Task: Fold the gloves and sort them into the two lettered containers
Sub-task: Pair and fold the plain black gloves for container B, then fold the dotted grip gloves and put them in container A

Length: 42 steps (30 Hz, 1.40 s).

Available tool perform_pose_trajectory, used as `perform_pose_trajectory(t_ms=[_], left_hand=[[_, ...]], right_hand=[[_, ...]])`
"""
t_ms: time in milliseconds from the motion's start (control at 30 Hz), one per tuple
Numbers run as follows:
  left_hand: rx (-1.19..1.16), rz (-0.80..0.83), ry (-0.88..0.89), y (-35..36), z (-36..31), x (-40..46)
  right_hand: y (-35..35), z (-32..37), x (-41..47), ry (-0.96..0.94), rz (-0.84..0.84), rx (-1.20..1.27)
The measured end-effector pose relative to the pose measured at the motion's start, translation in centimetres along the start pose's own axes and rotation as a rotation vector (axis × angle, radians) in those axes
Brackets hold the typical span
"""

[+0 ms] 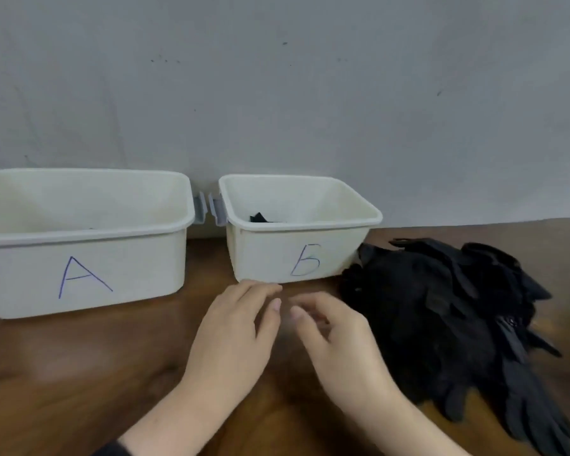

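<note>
While both bare hands, left hand (pixel 234 330) and right hand (pixel 336 337), hover with loose fingers holding nothing, heaped black gloves (pixel 448 324) crowd the brown wooden surface's (pixel 79 373) right edge beside white plastic bins A (pixel 79 238) and B (pixel 297 255), against a grey wall (pixel 277 77).

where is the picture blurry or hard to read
Head view: the right hand is smeared by motion blur, the left hand sharper; the pile of black gloves merges into one dark mass; the bins' letters read clearly.

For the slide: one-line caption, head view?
Empty hands, left hand and right hand, hover before bin B; black gloves piled right, bin A left.
</note>
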<state>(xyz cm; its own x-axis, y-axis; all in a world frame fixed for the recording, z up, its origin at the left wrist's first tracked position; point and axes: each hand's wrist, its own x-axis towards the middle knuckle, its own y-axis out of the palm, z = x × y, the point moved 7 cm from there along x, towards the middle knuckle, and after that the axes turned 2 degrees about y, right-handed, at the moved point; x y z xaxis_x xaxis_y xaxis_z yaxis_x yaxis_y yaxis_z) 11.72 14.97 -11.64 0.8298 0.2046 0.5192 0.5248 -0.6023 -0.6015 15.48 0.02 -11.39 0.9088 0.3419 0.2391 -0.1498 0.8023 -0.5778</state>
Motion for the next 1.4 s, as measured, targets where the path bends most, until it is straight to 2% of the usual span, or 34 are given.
perform_pose_trajectory(t_ms=[67, 167, 467, 567, 700, 800, 1000, 1100, 1300, 1400], left_hand=[[-0.027, 0.097, -0.084, 2.3, 0.4, -2.1], [-0.003, 0.193, -0.111, 4.2, -0.6, -4.1], [0.078, 0.245, -0.102, 5.1, -3.3, -8.2], [0.082, 0.249, -0.081, 4.7, -3.5, -8.7], [0.055, 0.224, -0.065, 4.2, -3.3, -8.8], [0.037, 0.195, -0.054, 4.0, -3.3, -8.8], [0.046, 0.176, -0.032, 3.5, -3.4, -8.5], [0.031, 0.173, -0.046, 3.3, -3.2, -8.4], [0.01, 0.153, -0.061, 2.9, -2.9, -8.4], [0.007, 0.159, -0.058, 2.9, -2.9, -8.3]], right_hand=[[0.6, -2.8, -3.6, 0.038, 0.039, -0.073], [-0.5, -4.3, -6.2, 0.02, 0.025, -0.113], [-2.4, -5.2, -7.8, -0.007, -0.099, -0.076], [-3.6, -3.1, -8.0, -0.129, -0.122, -0.116], [-8.7, 0.4, -5.5, -0.285, -0.223, -0.252], [-12.2, 0.5, -0.9, -0.219, -0.168, -0.505], [-15.5, -4.2, 6.7, 0.055, 0.068, -1.086], [-15.3, -5.3, 7.9, 0.096, 0.127, -1.136], [-14.3, -5.9, 8.5, 0.009, 0.003, -1.228], [-14.3, -6.2, 8.7, 0.024, 0.065, -1.194]])
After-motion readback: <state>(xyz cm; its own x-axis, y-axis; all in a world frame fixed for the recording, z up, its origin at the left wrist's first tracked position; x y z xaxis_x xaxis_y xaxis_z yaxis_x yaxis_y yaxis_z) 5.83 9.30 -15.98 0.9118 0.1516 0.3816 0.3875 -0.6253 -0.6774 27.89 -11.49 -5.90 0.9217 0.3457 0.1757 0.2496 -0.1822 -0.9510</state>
